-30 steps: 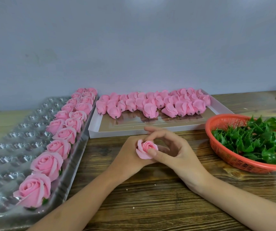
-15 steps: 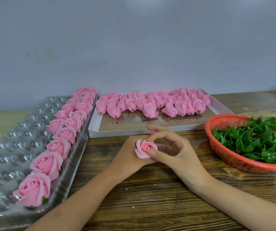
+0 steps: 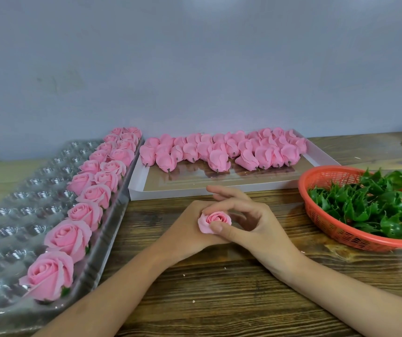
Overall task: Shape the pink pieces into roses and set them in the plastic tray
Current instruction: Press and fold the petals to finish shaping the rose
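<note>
Head view: both hands meet over the table [image 3: 219, 300], near its middle, around one small pink rose [image 3: 215, 220]. The left hand [image 3: 187, 227] shows its back and cups the rose from the left and below. Its fingertips are hidden behind the flower, though the hand is plainly curled round it. The right hand [image 3: 258, 224] pinches the same rose: the thumb lies on the near petal, the forefinger hooks over the far edge, and the other fingers fan out loosely toward the far side. So the rose sits between the two hands, right of the tray [image 3: 12, 215] and on the near side of the box [image 3: 219, 192].

The tray is clear plastic and runs long, from near to far, along the left. Finished roses [image 3: 70, 235] stand down its right-hand side, in single file close by and doubling into two files farther back. The pockets left of them are shiny plastic. The box is shallow and white, with unshaped pieces [image 3: 219, 152] packed along its far side. At right, an orange basket [image 3: 321, 215] holds green leaves [image 3: 370, 205]. A pale wall [image 3: 195, 69] stands behind it all.
</note>
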{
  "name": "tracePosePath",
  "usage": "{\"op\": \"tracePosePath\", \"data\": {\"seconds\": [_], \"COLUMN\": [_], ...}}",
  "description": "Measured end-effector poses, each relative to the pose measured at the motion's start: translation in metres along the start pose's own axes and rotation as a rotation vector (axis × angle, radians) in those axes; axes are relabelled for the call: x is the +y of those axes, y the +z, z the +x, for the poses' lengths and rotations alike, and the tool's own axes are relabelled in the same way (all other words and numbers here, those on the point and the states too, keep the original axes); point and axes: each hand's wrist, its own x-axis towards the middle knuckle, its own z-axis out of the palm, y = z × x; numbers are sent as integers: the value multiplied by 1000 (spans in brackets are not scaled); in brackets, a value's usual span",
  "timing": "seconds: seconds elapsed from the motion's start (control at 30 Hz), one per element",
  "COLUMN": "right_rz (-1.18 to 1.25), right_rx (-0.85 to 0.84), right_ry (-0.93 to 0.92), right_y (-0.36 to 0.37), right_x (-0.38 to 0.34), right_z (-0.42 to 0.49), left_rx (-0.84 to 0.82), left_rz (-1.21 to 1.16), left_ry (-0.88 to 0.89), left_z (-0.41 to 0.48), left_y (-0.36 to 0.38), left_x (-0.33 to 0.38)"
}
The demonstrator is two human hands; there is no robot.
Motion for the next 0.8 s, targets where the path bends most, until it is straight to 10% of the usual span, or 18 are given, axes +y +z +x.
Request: {"op": "tracePosePath", "data": {"seconds": [0.8], "right_rz": [-258], "right_rx": [-55], "right_ry": [-56], "right_y": [5], "right_x": [0], "right_z": [-3], "left_rx": [-62], "left_rz": [107], "left_ry": [26], "left_z": [3], "left_y": [6], "left_x": [-6]}}
